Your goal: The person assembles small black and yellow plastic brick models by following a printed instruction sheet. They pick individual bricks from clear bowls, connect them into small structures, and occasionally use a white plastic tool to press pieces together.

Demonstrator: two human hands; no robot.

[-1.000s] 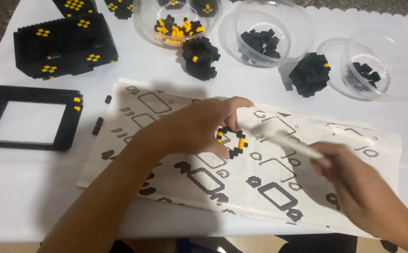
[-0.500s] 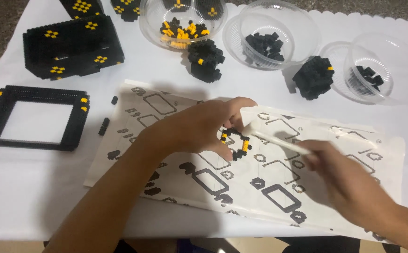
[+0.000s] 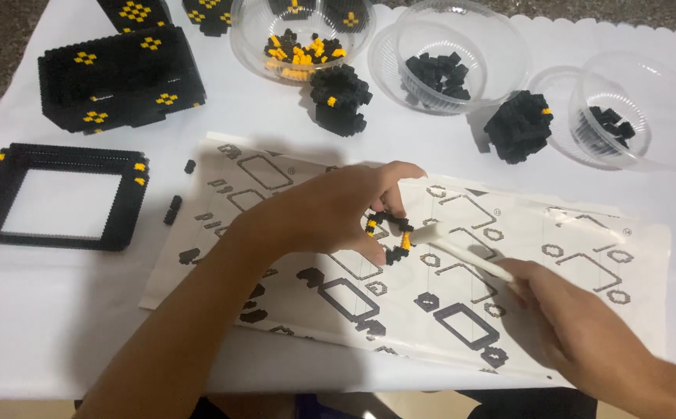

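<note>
Head view. Your left hand point(image 3: 330, 217) lay palm-down on the instruction sheet point(image 3: 586, 310), its grip pinching a small ring-shaped brick assembly point(image 3: 390, 237) between thumb and fingers. The assembly was built from tiny studded blocks, mostly black with a few yellow, and sat on the sheet near its centre. Your right hand point(image 3: 586, 334) gripped a slim white plastic tool point(image 3: 466, 256), fingers pressed together around its rear end. The tool's flat tip touched the right side of the assembly.

The sheet was white paper printed with grey and black outline diagrams, and it lay flat on a worktop covered by a white cloth point(image 3: 43, 326) with a scalloped far edge.

To the left of the sheet lay a flat, square black frame point(image 3: 58, 198) with yellow corner marks and an open middle. Two loose black bricks point(image 3: 173, 208) lay between frame and sheet. Beyond the frame stood a large black block structure point(image 3: 121, 77) with yellow diamond patterns.

Along the far edge stood clear plastic bowls: one with mixed black and yellow bricks point(image 3: 299, 50), one with black bricks point(image 3: 435, 70), one with few black bricks point(image 3: 613, 124). Two lumpy black brick clusters point(image 3: 342, 97) point(image 3: 518, 126) rested on the cloth beside the bowls. Your left forearm covered part of the sheet's left half.
</note>
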